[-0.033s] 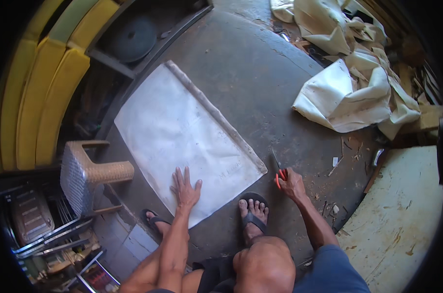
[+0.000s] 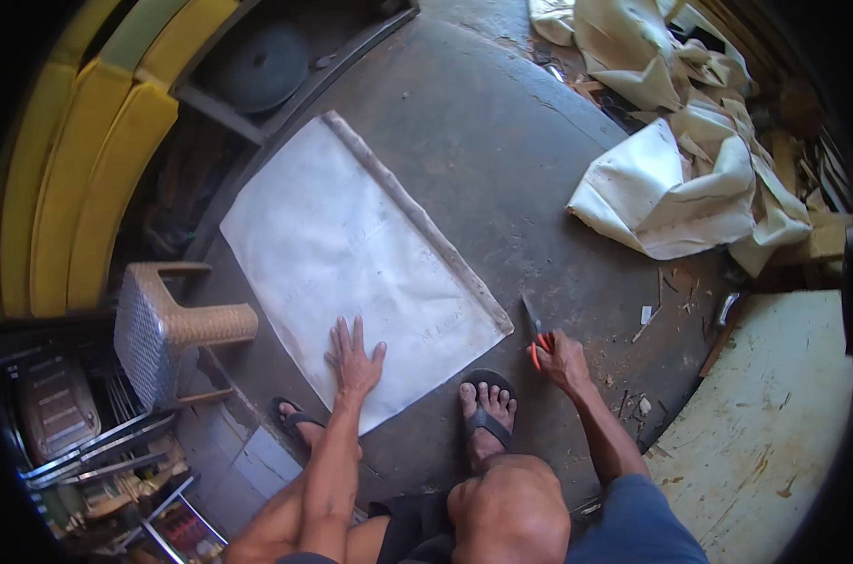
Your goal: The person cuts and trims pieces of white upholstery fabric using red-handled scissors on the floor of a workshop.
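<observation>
A white sheet of fabric or vinyl (image 2: 351, 254) lies flat on the dark floor, its right long edge folded over into a greyish strip. My left hand (image 2: 357, 359) rests on its lower part with the fingers spread and flat. In my right hand (image 2: 563, 361) is a pair of scissors (image 2: 545, 340) with orange-red handles. The fingers are closed round the handles, and the blades point up and away from me. The scissors are beside the sheet's lower right corner, apart from it. Whether the blades are parted is hard to make out.
Crumpled off-white sheeting (image 2: 671, 188) is heaped at the far right above scattered scraps. A worn pale board (image 2: 755, 395) lies at the lower right. To the left are a tipped plastic stool (image 2: 187, 329), yellow padded pieces (image 2: 97, 188) and a crowded tool rack (image 2: 107, 451). My sandalled feet flank the sheet's near end.
The whole view has shifted slightly. My left hand still lies flat on the sheet, and the scissors remain in my right hand, tilted a little differently.
</observation>
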Motion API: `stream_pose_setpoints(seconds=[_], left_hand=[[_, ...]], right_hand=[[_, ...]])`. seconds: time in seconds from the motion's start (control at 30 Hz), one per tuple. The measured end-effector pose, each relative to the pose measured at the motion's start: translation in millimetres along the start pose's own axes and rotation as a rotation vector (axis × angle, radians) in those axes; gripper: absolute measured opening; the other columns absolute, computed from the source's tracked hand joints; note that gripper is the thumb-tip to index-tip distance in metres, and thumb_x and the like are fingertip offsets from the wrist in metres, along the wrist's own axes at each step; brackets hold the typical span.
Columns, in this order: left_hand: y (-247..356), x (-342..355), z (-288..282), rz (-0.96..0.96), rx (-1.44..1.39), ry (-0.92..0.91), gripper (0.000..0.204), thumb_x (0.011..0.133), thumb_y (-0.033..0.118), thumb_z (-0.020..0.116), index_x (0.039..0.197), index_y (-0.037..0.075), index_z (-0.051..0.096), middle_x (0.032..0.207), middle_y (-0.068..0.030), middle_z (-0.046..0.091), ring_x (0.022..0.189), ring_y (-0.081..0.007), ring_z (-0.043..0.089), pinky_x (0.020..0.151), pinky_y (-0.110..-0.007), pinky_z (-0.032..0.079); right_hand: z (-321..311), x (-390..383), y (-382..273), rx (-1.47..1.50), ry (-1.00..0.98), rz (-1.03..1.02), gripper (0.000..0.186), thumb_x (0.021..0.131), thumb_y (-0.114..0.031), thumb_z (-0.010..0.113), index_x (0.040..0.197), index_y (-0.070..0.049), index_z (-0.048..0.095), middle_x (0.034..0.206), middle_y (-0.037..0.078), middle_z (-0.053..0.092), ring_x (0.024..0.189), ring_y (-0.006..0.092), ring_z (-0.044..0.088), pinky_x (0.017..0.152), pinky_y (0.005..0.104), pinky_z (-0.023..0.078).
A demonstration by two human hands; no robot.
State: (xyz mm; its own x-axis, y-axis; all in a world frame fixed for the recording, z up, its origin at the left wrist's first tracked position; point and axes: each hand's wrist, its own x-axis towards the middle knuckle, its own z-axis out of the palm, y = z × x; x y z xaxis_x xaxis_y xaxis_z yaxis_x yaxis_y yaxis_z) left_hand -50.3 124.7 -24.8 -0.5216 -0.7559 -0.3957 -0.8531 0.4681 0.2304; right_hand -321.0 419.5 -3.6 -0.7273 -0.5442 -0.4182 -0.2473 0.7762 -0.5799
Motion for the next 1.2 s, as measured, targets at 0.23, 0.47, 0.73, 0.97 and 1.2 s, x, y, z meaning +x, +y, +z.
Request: stream_pose_setpoints(seconds=[0.23, 0.47, 0.73, 0.97, 1.2], left_hand=[[-13.6, 1.3, -1.9, 0.005, -0.047, 0.133, 0.075, 0.089, 0.037, 0.062, 0.152, 0.015, 0.030, 0.160, -0.0189, 0.013, 0.147, -0.0422, 0.011, 0.109, -0.072, 0.016], [76.6, -50.6, 43.1, 0.262, -0.007, 0.080, 0.069, 0.087, 0.030, 0.061, 0.149, 0.011, 0.037, 0.158, -0.0217, 0.019, 0.146, -0.0444, 0.013, 0.112, -0.068, 0.013], [102.9, -39.2, 32.5, 0.276, -0.151, 0.051, 0.057, 0.086, 0.023, 0.062, 0.138, 0.002, 0.048, 0.145, -0.0251, 0.037, 0.136, -0.0458, 0.031, 0.109, -0.062, 0.027], [162.0, -8.0, -64.8, 0.613, -0.504, 0.169, 0.057, 0.086, 0.015, 0.062, 0.138, 0.000, 0.043, 0.132, -0.0274, 0.048, 0.125, -0.0443, 0.045, 0.107, -0.049, 0.036], [202.8, -10.4, -70.5, 0.967, -0.934, -0.386, 0.048, 0.087, 0.022, 0.070, 0.130, 0.005, 0.056, 0.124, -0.0129, 0.058, 0.115, -0.0211, 0.056, 0.100, -0.034, 0.045]], right_hand=[[-3.0, -44.8, -3.4, -0.072, -0.060, -0.059, 0.033, 0.080, -0.027, 0.075, 0.090, 0.000, 0.058, 0.083, 0.022, 0.064, 0.079, 0.0416, 0.064, 0.068, 0.0479, 0.050], [-41.8, -9.0, 3.4, -0.220, 0.151, -0.057, 0.042, 0.077, -0.014, 0.073, 0.113, -0.001, 0.056, 0.113, 0.024, 0.057, 0.108, 0.0418, 0.055, 0.086, 0.0470, 0.048], [-131.8, 149.5, 31.1, -0.519, 0.636, -0.060, 0.049, 0.077, -0.013, 0.072, 0.122, -0.008, 0.054, 0.115, 0.019, 0.058, 0.107, 0.0349, 0.057, 0.096, 0.0467, 0.042], [-110.9, 79.4, -115.8, 0.069, 0.514, -0.717, 0.020, 0.073, 0.008, 0.060, 0.086, -0.005, 0.067, 0.073, 0.011, 0.054, 0.067, 0.0282, 0.058, 0.057, 0.0392, 0.048], [-61.8, -39.0, -177.5, 0.445, 0.159, -0.799, 0.036, 0.077, 0.001, 0.068, 0.111, -0.006, 0.064, 0.095, 0.014, 0.057, 0.082, 0.0306, 0.062, 0.069, 0.0372, 0.052]])
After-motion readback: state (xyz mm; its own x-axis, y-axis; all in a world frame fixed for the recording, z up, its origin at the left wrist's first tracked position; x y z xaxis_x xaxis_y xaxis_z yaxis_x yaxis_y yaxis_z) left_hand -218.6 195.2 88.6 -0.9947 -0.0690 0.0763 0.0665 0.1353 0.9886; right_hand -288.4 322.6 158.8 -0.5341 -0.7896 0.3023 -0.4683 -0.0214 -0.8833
